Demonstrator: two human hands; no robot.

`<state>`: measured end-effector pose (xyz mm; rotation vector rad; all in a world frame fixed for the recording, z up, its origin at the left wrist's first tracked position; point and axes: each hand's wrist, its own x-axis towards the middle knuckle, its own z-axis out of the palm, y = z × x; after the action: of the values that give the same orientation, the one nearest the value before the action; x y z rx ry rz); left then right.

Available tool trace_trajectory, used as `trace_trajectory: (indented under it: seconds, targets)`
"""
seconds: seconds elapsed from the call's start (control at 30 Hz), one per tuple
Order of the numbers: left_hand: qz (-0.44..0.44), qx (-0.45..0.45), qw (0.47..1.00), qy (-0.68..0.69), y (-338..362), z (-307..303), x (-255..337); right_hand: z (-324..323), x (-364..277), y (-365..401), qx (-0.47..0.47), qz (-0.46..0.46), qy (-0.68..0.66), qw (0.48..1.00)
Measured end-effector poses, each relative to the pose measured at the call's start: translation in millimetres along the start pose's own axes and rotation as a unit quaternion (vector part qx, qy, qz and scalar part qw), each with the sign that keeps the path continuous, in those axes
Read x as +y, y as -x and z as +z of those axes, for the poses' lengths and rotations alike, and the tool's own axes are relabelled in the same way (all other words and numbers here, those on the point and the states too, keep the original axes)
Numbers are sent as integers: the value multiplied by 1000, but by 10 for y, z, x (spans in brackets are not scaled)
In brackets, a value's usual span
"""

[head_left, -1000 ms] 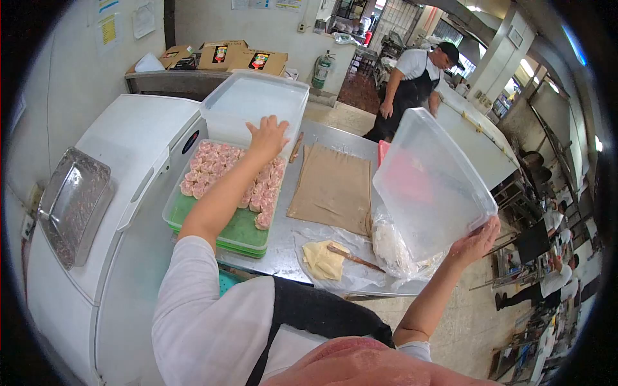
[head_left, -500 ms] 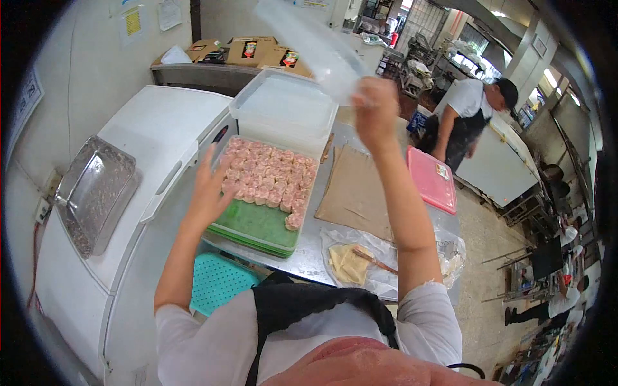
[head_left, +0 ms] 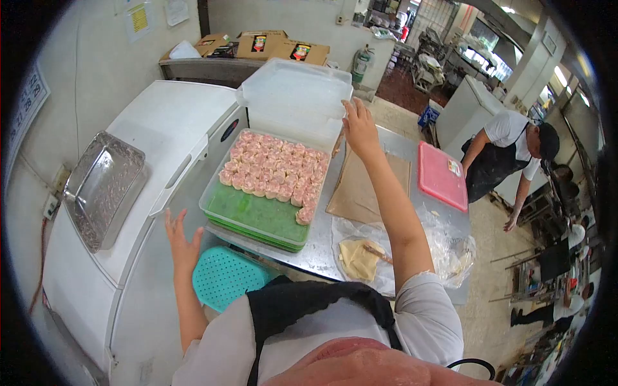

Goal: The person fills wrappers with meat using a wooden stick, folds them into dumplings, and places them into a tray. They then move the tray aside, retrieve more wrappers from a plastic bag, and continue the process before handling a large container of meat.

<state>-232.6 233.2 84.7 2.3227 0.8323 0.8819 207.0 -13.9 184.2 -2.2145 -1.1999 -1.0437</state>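
My right hand (head_left: 360,128) reaches up to the right edge of a translucent plastic lid (head_left: 296,76); its fingers are stretched out, fingertips right at the lid's corner. The lid lies on top of a tall translucent container (head_left: 290,116). In front of it stands a clear tray (head_left: 205,199) with a green base, holding rows of pink open-topped meat dumplings (head_left: 277,168). A bare green strip (head_left: 254,212) shows along the tray's near side. My left hand (head_left: 182,241) is in the air left of the tray, fingers spread and holding nothing.
Brown cardboard (head_left: 370,186), a pink lid (head_left: 442,177) and wrappers (head_left: 359,259) with a wooden stick (head_left: 378,253) lie on the metal table. A teal perforated basket (head_left: 228,276) sits below. The white freezer (head_left: 167,122) bears a metal pan (head_left: 106,190). A co-worker (head_left: 508,151) stands right.
The translucent lid in my right hand has come down from the air onto the tall container. My left hand has drawn back from the dumpling tray. The co-worker has moved right.
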Motion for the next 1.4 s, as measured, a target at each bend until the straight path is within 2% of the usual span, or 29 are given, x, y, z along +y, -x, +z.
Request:
trace_trajectory:
  seconds: [0.1,0.17,0.2,0.27,0.3,0.37,0.4,0.47,0.5,0.57,0.63,0.73,0.8,0.87,0.93,1.0,1.03,1.1,1.13,1.2,1.3,1.37,1.4]
  targets:
    - [60,1,998,-17,-146,243,344,-255,-146,278,-6,34,-27,999]
    - [134,36,989,45,-192,437,578,-449,-238,582,2,39,-76,996]
    - [140,25,989,48,-180,525,704,-566,-289,761,1,50,-70,996]
    - [204,22,973,104,-110,703,942,-818,-402,1181,-43,81,-115,989]
    - [209,7,971,112,-48,817,1016,-923,-453,1401,-46,95,-104,989]
    - [296,-40,939,170,102,1097,1139,-1125,-561,1828,-83,148,-121,978]
    - [304,-54,933,183,207,1234,1198,-1202,-603,2058,-83,163,-106,977]
    - [369,-132,886,247,407,1471,1337,-1315,-651,2492,-112,203,-97,968]
    - [374,-142,879,260,464,1544,1450,-1412,-678,2652,-112,214,-82,967]
    - [452,-218,812,297,571,1638,1682,-1617,-732,2943,-139,252,-103,952]
    - [457,-240,792,326,633,1712,1926,-1807,-760,3209,-139,257,-66,954]
    - [463,-270,773,340,692,1786,2245,-2028,-816,3562,-112,328,-36,937]
    - [461,-279,775,331,760,1821,2435,-2198,-866,3719,-98,330,-39,938]
    - [481,-324,752,313,839,1785,2523,-2331,-1010,3774,-99,310,-68,943]
    - [490,-319,741,330,1021,1766,2484,-2417,-1128,3867,-107,315,-59,941]
    - [499,-315,751,297,1291,1687,2350,-2515,-1272,3915,-138,276,-89,947]
    - [470,-292,785,277,1457,1552,2306,-2568,-1345,3964,-146,273,-85,947]
    - [434,-306,801,276,1775,1232,2160,-2640,-1480,4101,-174,215,-135,951]
    - [410,-284,828,257,1955,1046,1987,-2649,-1546,4164,-179,194,-151,953]
    - [312,-319,866,226,2390,737,1622,-2635,-1713,4303,-211,148,-208,944]
    - [211,-279,925,147,3150,208,752,-2548,-2069,4374,-271,96,-265,920]
    - [53,-276,954,103,3661,-385,391,-2502,-2473,4260,-264,29,-312,912]
    - [14,-234,971,46,3838,-756,327,-2510,-2679,4127,-268,-1,-343,900]
